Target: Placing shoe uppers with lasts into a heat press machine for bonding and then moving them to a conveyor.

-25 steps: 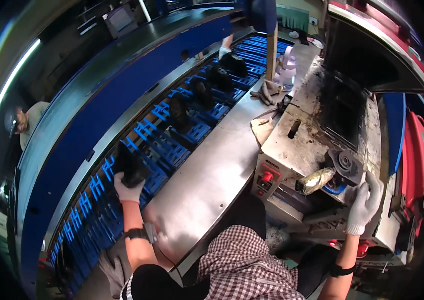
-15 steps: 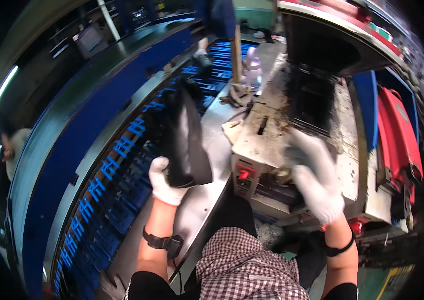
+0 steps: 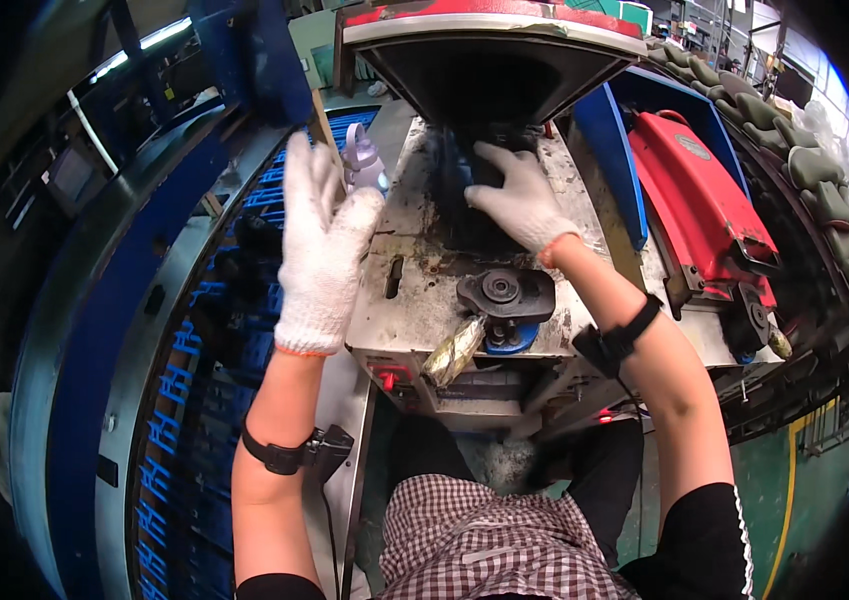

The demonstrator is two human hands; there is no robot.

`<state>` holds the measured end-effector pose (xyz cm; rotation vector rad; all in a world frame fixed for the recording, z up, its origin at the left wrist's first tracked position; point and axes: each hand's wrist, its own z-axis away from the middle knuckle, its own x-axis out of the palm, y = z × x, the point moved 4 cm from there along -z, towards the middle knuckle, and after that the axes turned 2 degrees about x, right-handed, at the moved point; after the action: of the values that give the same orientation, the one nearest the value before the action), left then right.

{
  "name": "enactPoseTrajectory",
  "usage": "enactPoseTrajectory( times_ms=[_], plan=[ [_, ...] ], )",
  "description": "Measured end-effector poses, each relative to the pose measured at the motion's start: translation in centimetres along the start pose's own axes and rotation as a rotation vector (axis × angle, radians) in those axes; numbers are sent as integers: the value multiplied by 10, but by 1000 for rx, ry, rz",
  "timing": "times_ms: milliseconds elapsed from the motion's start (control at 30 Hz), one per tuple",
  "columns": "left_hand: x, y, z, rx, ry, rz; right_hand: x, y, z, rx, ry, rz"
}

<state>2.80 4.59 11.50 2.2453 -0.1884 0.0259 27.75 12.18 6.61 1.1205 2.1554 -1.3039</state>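
Gloves up at the machine: the left hand [image 3: 324, 245], in a white knit glove, is raised with fingers spread and released, gripping nothing, hovering over the left edge of the grimy metal machine top [image 3: 414, 300]. Just behind its fingertips stands a small pale spray bottle [image 3: 364, 165], near the glove, though contact cannot be told.

The right hand [image 3: 516, 200], gloved the same, reaches forward over the dark part [image 3: 464, 215] that sits on the machine top under the mouth of the black hood [image 3: 489, 75]. Its fingers lie flat and splayed on that dark part, pressing on it rather than closing round it.

Closer to the person, a black round knob block [image 3: 504, 293] sits on the machine top, and a blue piece [image 3: 512, 338] sits just below it at the front edge. A red button [image 3: 387, 380] shows on the front panel.

To the left runs the blue conveyor [image 3: 194, 330] with dark items on it. To the right, a red cover [image 3: 699, 205] leans beside the machine. Black wrist straps sit on both forearms.
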Motion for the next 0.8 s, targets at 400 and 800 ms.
enactPoseTrajectory(
  times_ms=[400,800],
  plan=[
    [40,53,-88,704,40,-614,50,7,-25,0,-147,495],
    [142,74,-222,762,-386,-1155,40,-2,-18,49,-258,504]
  ],
)
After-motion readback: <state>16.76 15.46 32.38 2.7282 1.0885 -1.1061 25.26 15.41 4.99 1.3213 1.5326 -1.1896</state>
